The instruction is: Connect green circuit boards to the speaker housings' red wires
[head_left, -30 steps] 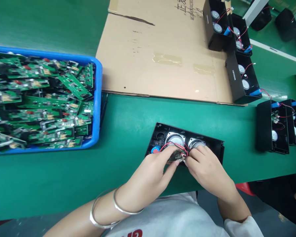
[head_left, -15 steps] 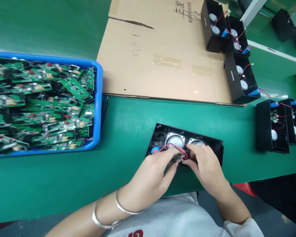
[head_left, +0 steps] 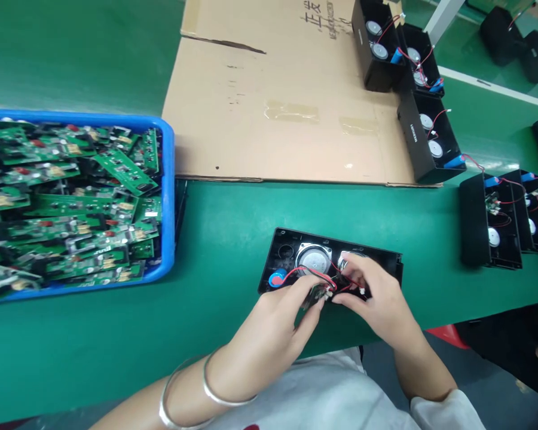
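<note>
A black speaker housing lies on the green table in front of me, with round silver speakers and a blue cylindrical battery inside. My left hand pinches a small circuit board over the housing's near edge. Red and black wires run from the battery side to that board. My right hand is beside the board, thumb and fingertips apart around loose wires. A small white plug on a wire hangs under its fingers; I see no firm grip on it.
On the left stands a blue tray heaped with green circuit boards. A flattened cardboard sheet covers the back of the table. Several black speaker housings with wires stand at the right. Part of another person shows at right.
My right hand's fingers have spread away from the board, and the white plug has come into view beneath them. My left hand still holds the board. The whole view has shifted slightly.
</note>
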Demonstrator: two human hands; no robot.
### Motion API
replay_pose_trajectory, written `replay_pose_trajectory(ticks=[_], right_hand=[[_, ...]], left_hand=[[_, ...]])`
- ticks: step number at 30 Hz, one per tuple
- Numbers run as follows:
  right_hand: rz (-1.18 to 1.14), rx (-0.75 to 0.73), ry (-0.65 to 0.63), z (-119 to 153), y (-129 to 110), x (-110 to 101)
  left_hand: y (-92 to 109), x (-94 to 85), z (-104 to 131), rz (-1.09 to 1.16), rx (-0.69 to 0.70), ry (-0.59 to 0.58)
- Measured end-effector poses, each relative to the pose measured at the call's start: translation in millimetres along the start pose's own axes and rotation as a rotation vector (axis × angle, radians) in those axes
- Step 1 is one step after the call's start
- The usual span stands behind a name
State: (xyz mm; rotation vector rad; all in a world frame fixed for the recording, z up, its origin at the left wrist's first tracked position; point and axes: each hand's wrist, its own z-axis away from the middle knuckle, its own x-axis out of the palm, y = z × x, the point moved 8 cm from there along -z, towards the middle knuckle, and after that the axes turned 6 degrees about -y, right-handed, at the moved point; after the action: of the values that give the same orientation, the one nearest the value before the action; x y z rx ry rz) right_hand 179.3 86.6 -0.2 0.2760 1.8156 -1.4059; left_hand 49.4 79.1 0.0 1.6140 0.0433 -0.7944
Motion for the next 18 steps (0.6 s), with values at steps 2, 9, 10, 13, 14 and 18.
replay_pose_trajectory(ticks=[2,9,10,13,14,18], right_hand=[[-0.144,0.067,-0.003,3.3,9.7,-6.9],[-0.223,-0.004,0.023,-1.2,3.8,-15.1],[-0.228,0.001,0.022,-3.7,2.8,-14.0],[-0.153,0.037,0.007,-11.6,2.0,-11.0],[-0.106,0.038,-0.002,-13.9,1.4,-10.0],[0.02,-0.043,-0.06,-18.6,-4.3,-3.4]], left_hand=[[-0.1,-2.9,1.6,0.01,-0.029,-0.005],[-4.8,-9.2,3.7,0.004,-0.079,-0.012],[-4.5,-9.4,3.6,0.007,-0.081,-0.013],[-2.7,-10.2,3.4,-0.008,-0.08,0.0],[-1.9,-10.9,3.3,-0.024,-0.076,0.012],[-1.4,-14.1,3.1,-0.074,-0.061,0.069]])
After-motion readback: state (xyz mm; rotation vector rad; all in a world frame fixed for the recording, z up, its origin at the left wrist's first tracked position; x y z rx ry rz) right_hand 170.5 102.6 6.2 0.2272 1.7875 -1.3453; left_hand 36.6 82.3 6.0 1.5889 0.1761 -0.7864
